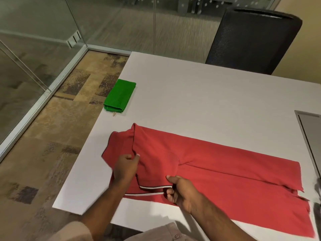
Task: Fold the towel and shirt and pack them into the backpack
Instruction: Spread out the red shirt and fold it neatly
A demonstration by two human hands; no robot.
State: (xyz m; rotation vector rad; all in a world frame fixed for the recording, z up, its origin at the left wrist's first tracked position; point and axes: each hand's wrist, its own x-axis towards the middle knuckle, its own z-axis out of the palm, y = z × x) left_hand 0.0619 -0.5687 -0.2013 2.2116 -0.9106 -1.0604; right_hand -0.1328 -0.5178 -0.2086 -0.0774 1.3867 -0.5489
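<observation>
Right hand (180,192), lower centre of the frame, is pinching the red shirt (208,171) at the striped sleeve cuff (151,187), thumb on top, fingers curled under the cloth. Left hand (126,168), just left of it, is pinching a ridge of fabric near the collar end, thumb and fingers closed on the fold.

The shirt is lying across the lower half of the white table (199,94), sides already turned in to a long band running toward the lower right, hem at the right edge. The sleeve flap at the left end is sitting rumpled, not flat.

Green towel (119,96) is lying folded at the table's left edge, upper left of the shirt, well apart from it. Towel step looks done; shirt fold is the step in hand.

Next move likely calls for laying the sleeve flat, then bringing one end over the other. Backpack is not in view. Black chair (253,40) is standing at the upper right.
</observation>
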